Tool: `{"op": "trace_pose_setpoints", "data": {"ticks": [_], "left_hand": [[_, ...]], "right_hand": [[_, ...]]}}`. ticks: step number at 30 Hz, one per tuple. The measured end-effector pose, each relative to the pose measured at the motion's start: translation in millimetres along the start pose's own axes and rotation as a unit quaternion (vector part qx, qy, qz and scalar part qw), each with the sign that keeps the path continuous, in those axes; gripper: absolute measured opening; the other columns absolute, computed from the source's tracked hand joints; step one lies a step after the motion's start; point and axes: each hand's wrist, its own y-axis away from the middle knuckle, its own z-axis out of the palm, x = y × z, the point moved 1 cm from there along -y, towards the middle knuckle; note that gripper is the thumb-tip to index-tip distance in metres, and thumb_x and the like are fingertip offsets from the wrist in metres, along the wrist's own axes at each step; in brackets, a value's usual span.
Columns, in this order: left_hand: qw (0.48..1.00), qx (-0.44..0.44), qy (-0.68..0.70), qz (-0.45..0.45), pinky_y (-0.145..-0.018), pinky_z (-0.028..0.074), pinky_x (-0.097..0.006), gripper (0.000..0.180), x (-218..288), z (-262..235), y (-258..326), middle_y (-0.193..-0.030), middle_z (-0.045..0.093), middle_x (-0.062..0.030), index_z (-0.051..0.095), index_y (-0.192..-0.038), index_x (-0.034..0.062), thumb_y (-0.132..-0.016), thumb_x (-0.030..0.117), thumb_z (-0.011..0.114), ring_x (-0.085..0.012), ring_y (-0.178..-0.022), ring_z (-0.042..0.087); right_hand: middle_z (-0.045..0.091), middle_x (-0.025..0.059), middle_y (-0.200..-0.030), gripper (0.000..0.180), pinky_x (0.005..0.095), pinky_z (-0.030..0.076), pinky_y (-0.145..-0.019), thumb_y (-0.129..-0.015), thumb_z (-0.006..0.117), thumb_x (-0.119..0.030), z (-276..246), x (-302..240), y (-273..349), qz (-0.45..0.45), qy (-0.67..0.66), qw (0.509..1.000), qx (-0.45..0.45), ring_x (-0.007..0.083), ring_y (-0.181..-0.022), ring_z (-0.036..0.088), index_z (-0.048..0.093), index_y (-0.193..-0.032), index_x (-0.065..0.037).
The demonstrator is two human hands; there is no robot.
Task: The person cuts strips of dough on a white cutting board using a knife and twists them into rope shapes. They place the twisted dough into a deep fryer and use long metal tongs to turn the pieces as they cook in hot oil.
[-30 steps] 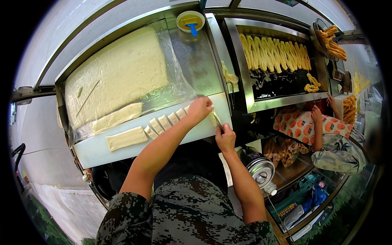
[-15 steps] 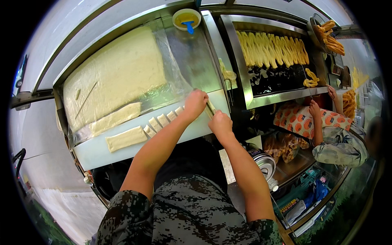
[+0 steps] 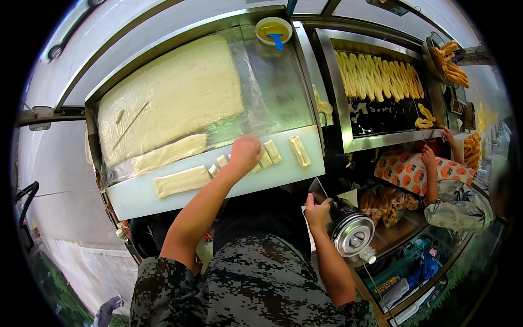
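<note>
My left hand (image 3: 246, 153) is closed above the white cutting board (image 3: 131, 204), over a row of short cut dough strips (image 3: 273, 152). Whatever its fingers grip is hidden beneath it. A thicker dough strip (image 3: 299, 151) lies alone at the board's right end, with a crease along its length. My right hand (image 3: 317, 212), off the board's front right, is closed on a flat, dark metal blade (image 3: 317, 189) that points up. To the left on the board rests a longer uncut dough piece (image 3: 181, 182). Behind it lie another dough strip (image 3: 170, 152) and a large dough sheet (image 3: 174, 92) under plastic film.
A white bowl (image 3: 274, 31) of yellow liquid with a blue brush stands at the back. On the right, dough sticks float in a fryer (image 3: 354, 143), where a co-worker's hand (image 3: 429, 156) holds a long thin tool. A silver-lidded container (image 3: 353, 234) stands beside my right forearm.
My hands have parted: the left moved left over the cut strips, the right moved down and right off the board with the blade. The lone strip at the right end is now uncovered.
</note>
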Motion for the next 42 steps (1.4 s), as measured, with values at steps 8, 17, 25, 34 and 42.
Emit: {"op": "trace_pose_setpoints", "data": {"ticks": [8,17,25,34,42], "left_hand": [[0.942,0.243,0.222,0.063,-0.065,0.047,-0.041,0.018,51.3,-4.6,29.7,-0.077,0.057,-0.0107,0.05,-0.073,0.005,-0.072,0.005,0.068,-0.0303,-0.077,0.057],[0.965,0.194,0.174,-0.043,-0.069,0.05,-0.039,0.017,27.0,20.7,-2.2,-0.085,0.06,-0.012,0.061,-0.081,0.0048,-0.076,0.017,0.072,-0.0307,-0.08,0.061],[0.973,-0.068,0.219,0.018,-0.061,0.048,-0.038,0.014,30.3,11.8,-18.8,-0.071,0.061,-0.0112,0.06,-0.075,0.0038,-0.076,0.017,0.065,-0.0285,-0.067,0.06],[0.953,-0.113,0.28,0.017,-0.074,0.052,-0.038,0.025,32.8,28.0,-36.6,-0.087,0.07,-0.0153,0.07,-0.097,0.0025,-0.077,0.013,0.06,-0.0295,-0.079,0.066],[0.957,-0.053,0.282,-0.033,-0.074,0.054,-0.038,0.022,31.9,33.8,-34.9,-0.086,0.07,-0.0167,0.07,-0.093,0.0013,-0.076,0.015,0.065,-0.03,-0.08,0.068]], "right_hand": [[0.064,0.0074,-0.065,0.012,0.0297,0.049,-0.052,-0.084,0.065,-0.009,29.1,-19.9,-17.9,0.034,-0.084,0.996,-0.024,0.0159,-0.053,0.061,0.06,-0.086,0.002],[0.063,0.0068,-0.065,0.012,0.0292,0.048,-0.052,-0.084,0.064,-0.009,19.4,-12.7,-21.9,0.058,-0.073,0.995,-0.033,0.0148,-0.053,0.059,0.06,-0.083,0.003],[0.062,0.0055,-0.063,0.012,0.029,0.047,-0.052,-0.084,0.065,-0.009,24.3,-15.8,-21.4,0.067,-0.061,0.996,-0.023,0.0134,-0.052,0.058,0.06,-0.083,0.002],[0.067,0.0103,-0.069,0.015,0.0316,0.05,-0.058,-0.083,0.065,-0.01,35.1,-20.8,-33.2,-0.029,-0.006,0.999,-0.033,0.0186,-0.059,0.065,0.059,-0.088,0.003],[0.062,0.0167,-0.065,0.013,0.0413,0.049,-0.056,-0.083,0.064,-0.01,53.2,-46.3,-40.3,-0.106,0.042,0.991,-0.064,0.0362,-0.061,0.063,0.054,-0.08,-0.002]]}}
